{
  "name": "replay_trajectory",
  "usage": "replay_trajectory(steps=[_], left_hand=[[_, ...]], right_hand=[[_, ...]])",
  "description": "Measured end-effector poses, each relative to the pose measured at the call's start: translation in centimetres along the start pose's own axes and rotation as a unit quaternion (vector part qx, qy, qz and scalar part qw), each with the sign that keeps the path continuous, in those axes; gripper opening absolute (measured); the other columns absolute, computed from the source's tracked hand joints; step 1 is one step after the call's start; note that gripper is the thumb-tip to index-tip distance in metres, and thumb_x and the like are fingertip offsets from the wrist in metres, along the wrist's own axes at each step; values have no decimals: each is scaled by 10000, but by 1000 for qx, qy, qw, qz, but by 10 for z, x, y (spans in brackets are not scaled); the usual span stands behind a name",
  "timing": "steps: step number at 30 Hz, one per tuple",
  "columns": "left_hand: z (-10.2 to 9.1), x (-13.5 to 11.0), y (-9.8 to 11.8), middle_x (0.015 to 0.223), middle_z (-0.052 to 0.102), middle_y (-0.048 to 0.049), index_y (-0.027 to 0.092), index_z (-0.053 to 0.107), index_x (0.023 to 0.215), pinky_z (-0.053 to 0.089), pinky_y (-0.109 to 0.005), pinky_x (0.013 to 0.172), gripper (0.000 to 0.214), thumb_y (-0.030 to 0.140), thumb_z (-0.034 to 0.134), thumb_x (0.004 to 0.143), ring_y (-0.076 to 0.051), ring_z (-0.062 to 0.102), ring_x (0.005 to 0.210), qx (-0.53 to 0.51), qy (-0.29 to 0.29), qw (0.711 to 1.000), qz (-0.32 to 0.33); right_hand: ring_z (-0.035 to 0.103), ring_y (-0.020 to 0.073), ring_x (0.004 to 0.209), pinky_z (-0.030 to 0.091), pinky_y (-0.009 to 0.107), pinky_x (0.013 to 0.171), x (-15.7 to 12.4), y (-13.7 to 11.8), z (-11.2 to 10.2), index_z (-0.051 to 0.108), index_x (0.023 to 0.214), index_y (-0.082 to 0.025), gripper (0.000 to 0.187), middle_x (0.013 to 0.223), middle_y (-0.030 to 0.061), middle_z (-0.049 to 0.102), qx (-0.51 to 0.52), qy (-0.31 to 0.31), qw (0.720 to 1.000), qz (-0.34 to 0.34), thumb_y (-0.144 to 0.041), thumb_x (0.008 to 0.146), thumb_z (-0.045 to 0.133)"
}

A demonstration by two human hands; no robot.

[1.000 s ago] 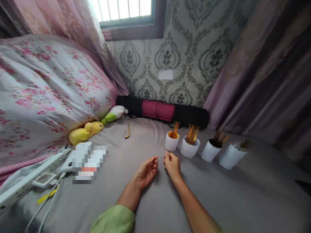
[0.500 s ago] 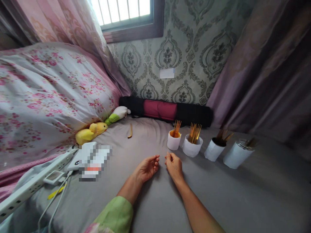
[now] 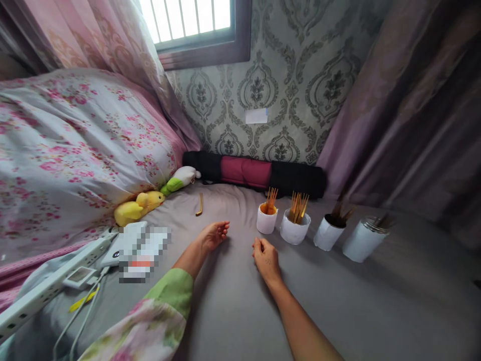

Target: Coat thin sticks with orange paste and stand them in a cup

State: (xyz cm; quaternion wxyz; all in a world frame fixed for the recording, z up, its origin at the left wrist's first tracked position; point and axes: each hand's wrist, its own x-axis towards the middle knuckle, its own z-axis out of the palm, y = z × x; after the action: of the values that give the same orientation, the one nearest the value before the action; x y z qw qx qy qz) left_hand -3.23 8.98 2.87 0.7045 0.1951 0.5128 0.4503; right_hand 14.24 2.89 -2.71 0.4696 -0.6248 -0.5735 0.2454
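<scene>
My left hand (image 3: 215, 235) is raised over the grey sheet, its fingers loosely curled and apart, with nothing seen in it. Right of it, my right hand (image 3: 266, 255) is closed with thumb and fingers pressed together; whatever they may hold is hidden. Just beyond my right hand stands a white-wrapped cup (image 3: 266, 224) with thin orange-brown sticks (image 3: 272, 198). To its right is a wider white container (image 3: 295, 233), also with sticks (image 3: 299, 205). A slim gold-coloured piece with a bent end (image 3: 200, 205) lies beyond my left hand.
Farther right are a dark-mouthed white cup (image 3: 327, 237) and a white-wrapped jar (image 3: 361, 245), both holding sticks. A black and maroon roll (image 3: 246, 171) lies along the wall. At left are a yellow plush toy (image 3: 137, 208), a power strip (image 3: 41, 296), cables and a white device (image 3: 126, 241).
My left hand has moved left and slightly away from me, widening the gap between the hands. My right hand stays closed in nearly the same place. The view has shifted slightly.
</scene>
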Motion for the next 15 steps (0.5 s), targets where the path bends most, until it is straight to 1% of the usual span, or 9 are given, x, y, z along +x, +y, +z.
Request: replay_trajectory(steps=[7,11,15], left_hand=[[-12,22,22,567,533,13,117,555,699,322,-145,376,53,77,552,735,-36,447,405,72,71,994,41],[-20,28,32,574,533,12,125,522,645,355,-159,420,102,101,613,683,-44,466,427,118,101,985,81],[-27,30,39,584,541,5,131,508,630,370,-174,445,138,141,644,650,-58,482,457,175,123,970,118]], right_hand=[[520,130,476,345,212,469,0,2,1,573,659,-172,392,569,44,614,0,-3,1000,0,-428,854,350],[528,132,490,351,213,479,0,1,0,585,660,-170,397,561,40,614,0,-2,1000,-7,-423,856,349],[530,134,495,355,215,486,-1,0,-1,583,656,-173,398,557,37,613,-3,0,1000,-10,-425,857,351]])
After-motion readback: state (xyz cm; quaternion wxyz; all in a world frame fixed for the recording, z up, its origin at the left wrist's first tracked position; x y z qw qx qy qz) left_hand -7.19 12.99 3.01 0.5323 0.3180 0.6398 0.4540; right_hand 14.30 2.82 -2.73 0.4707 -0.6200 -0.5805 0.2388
